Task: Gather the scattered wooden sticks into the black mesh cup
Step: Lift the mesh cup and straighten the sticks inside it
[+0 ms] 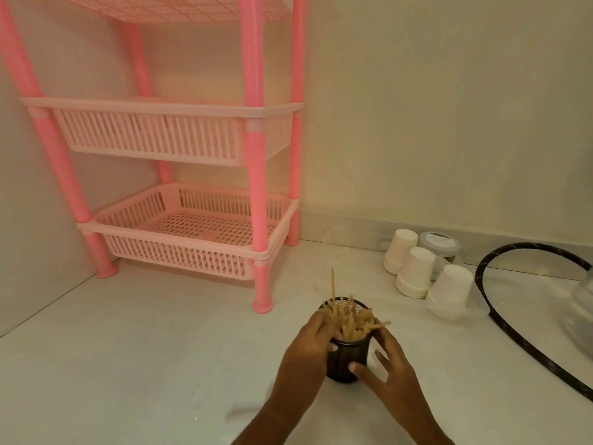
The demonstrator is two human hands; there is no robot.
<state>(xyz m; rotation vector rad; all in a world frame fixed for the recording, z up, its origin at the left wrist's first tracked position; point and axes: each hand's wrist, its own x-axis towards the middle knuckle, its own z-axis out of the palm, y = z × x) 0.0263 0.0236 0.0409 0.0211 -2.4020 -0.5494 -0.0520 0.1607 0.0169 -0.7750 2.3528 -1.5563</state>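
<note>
Thin pale wooden sticks (349,322) stand bunched in the black mesh cylinder cup (348,359), which sits upright on the white surface (160,364), between both hands. Task looks near done.

Left hand (308,351): grip clamped on the cup's left side, thumb on the near wall, fingers curled at the rim against the bundle. Right hand (394,374): grip apart, fingers spread and fairly straight, thumb tip touching the lower wall, holding nothing I can make out.

Risks, as I judge them:
- One stick leans out over the right rim, nearly flat. A brush from the right hand's fingers could prob. flick it out.
- One stick stands much taller than the rest at the back. A hand lifted carelessly past it could snag it and drag others w/ it.
- The cup is narrow and top-heavy w/ sticks. Pushing the bundle sideways at the rim, esp. if the left hand lets go first, could tip it and spill the lot.
- The stacked white paper cups (415,271) and the black hose (513,335) lie to the right, apart from the cup, so there's little risk there.
</note>
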